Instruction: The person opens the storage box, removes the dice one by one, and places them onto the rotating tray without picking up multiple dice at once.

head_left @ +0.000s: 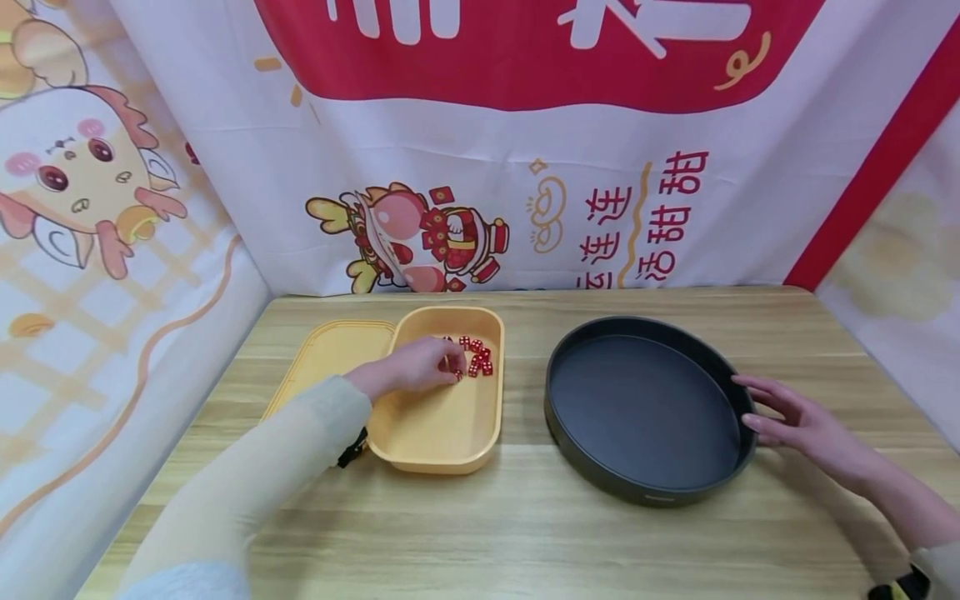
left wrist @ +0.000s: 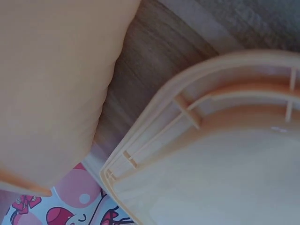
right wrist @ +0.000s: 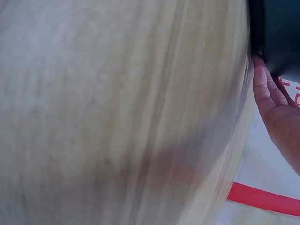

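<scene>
My left hand (head_left: 427, 364) reaches into a pale orange plastic box (head_left: 438, 457), fingers curled and fingertips meeting at a red die (head_left: 458, 377). Several more red dice (head_left: 476, 365) with white dots lie beside the fingertips, towards the box's far right. On the right, my right hand (head_left: 806, 425) touches the rim of a round, shallow black pan (head_left: 645, 408), its fingers extended and the thumb apart from them. In the right wrist view, the fingers (right wrist: 265, 89) lie against the pan's dark side wall (right wrist: 257, 28). Nothing lies inside the pan.
The orange lid (head_left: 333, 354) lies left of the box, partly under the left forearm; the left wrist view shows its ribbed rim (left wrist: 187, 110). Both containers stand on a wood-grain table (head_left: 480, 533). A printed cloth (head_left: 525, 150) hangs behind the far edge.
</scene>
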Demonstrator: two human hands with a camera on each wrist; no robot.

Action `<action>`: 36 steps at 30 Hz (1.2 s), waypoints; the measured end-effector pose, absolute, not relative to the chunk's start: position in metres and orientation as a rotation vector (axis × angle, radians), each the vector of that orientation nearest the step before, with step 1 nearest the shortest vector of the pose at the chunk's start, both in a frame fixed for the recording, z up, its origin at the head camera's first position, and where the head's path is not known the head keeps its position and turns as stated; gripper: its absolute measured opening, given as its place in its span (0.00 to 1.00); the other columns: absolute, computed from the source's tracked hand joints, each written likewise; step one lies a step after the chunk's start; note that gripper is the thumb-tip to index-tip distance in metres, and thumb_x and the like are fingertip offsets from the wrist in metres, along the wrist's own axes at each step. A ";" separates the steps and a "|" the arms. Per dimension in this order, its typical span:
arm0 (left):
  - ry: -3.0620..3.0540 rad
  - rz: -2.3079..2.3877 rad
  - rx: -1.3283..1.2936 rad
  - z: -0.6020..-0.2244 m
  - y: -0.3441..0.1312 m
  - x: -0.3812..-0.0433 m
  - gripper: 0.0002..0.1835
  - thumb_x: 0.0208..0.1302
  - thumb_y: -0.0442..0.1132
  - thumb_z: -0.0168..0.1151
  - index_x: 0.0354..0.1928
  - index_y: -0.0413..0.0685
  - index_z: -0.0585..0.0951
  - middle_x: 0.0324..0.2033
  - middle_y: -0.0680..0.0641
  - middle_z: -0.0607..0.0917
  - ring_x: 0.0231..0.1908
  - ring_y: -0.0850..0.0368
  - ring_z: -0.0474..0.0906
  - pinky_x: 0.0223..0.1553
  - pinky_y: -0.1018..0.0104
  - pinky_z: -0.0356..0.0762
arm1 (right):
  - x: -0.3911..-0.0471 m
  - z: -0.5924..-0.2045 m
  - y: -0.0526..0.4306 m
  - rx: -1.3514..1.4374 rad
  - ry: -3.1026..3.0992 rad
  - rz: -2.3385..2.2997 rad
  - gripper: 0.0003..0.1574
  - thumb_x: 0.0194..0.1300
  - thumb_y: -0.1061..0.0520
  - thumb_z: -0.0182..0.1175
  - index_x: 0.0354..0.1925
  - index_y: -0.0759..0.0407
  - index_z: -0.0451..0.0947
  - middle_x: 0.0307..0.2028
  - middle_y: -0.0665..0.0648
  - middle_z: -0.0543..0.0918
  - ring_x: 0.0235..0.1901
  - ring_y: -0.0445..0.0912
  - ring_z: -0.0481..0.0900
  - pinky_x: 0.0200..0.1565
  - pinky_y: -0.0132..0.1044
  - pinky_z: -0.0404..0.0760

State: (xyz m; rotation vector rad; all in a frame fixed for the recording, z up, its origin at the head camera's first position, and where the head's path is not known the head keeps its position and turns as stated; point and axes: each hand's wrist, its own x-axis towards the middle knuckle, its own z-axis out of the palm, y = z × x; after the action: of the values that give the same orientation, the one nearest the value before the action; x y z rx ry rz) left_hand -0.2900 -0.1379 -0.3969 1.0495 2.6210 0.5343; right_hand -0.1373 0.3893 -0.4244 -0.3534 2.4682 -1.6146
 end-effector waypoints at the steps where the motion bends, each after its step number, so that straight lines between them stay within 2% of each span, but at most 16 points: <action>1: 2.621 0.541 1.054 -0.396 -0.138 -0.290 0.04 0.62 0.33 0.66 0.36 0.49 0.81 0.31 0.54 0.80 0.34 0.59 0.75 0.41 0.65 0.74 | -0.138 -0.425 0.389 -0.362 2.467 -1.619 0.33 0.73 0.65 0.51 0.72 0.55 0.57 0.58 0.38 0.64 0.52 0.28 0.72 0.42 0.35 0.82; 11: 2.650 0.599 1.104 -0.360 -0.141 -0.284 0.04 0.63 0.34 0.65 0.39 0.47 0.82 0.33 0.55 0.81 0.36 0.59 0.77 0.41 0.64 0.76 | -0.140 -0.424 0.391 -0.371 2.453 -1.614 0.34 0.73 0.65 0.51 0.73 0.56 0.56 0.58 0.38 0.64 0.52 0.29 0.73 0.42 0.36 0.82; 16: 2.661 0.622 1.143 -0.338 -0.135 -0.280 0.05 0.64 0.34 0.65 0.41 0.45 0.82 0.34 0.55 0.82 0.34 0.59 0.77 0.37 0.66 0.77 | -0.141 -0.423 0.392 -0.371 2.436 -1.607 0.34 0.73 0.65 0.51 0.73 0.56 0.56 0.59 0.41 0.64 0.52 0.30 0.74 0.42 0.37 0.82; 20: 2.610 0.666 1.178 -0.317 -0.122 -0.275 0.06 0.64 0.34 0.64 0.43 0.43 0.82 0.34 0.53 0.82 0.34 0.59 0.79 0.35 0.67 0.79 | -0.141 -0.422 0.392 -0.364 2.440 -1.592 0.34 0.73 0.64 0.51 0.73 0.57 0.55 0.62 0.50 0.64 0.52 0.29 0.73 0.42 0.37 0.82; 23: 2.598 0.676 1.195 -0.302 -0.108 -0.272 0.05 0.64 0.35 0.65 0.42 0.45 0.82 0.35 0.54 0.83 0.35 0.60 0.79 0.36 0.67 0.79 | -0.141 -0.421 0.391 -0.347 2.447 -1.584 0.34 0.73 0.63 0.52 0.72 0.58 0.55 0.62 0.51 0.63 0.51 0.29 0.73 0.42 0.37 0.82; 27: 2.565 0.632 1.281 -0.295 -0.083 -0.268 0.04 0.65 0.37 0.65 0.40 0.50 0.83 0.35 0.57 0.82 0.37 0.62 0.78 0.40 0.66 0.78 | -0.139 -0.422 0.391 -0.330 2.443 -1.567 0.34 0.73 0.62 0.52 0.73 0.58 0.54 0.59 0.42 0.63 0.51 0.29 0.73 0.42 0.38 0.82; 31: 2.512 0.555 1.385 -0.299 -0.054 -0.266 0.03 0.66 0.38 0.63 0.39 0.50 0.82 0.35 0.57 0.82 0.37 0.64 0.78 0.43 0.67 0.76 | -0.137 -0.423 0.392 -0.327 2.430 -1.553 0.34 0.74 0.62 0.51 0.73 0.56 0.53 0.59 0.43 0.61 0.51 0.29 0.73 0.43 0.37 0.82; 36: 2.491 0.492 1.416 -0.302 -0.020 -0.266 0.04 0.66 0.40 0.64 0.41 0.50 0.83 0.35 0.57 0.82 0.37 0.65 0.77 0.41 0.71 0.74 | -0.139 -0.423 0.391 -0.350 2.444 -1.558 0.34 0.74 0.63 0.51 0.73 0.56 0.53 0.59 0.39 0.62 0.51 0.28 0.72 0.43 0.37 0.82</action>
State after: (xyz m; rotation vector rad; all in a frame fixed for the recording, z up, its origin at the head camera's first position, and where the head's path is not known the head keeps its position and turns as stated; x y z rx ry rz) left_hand -0.2656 -0.0201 -0.3015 1.4161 2.4909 0.4917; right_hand -0.1386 0.3905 -0.4225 -0.3501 2.4440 -1.5578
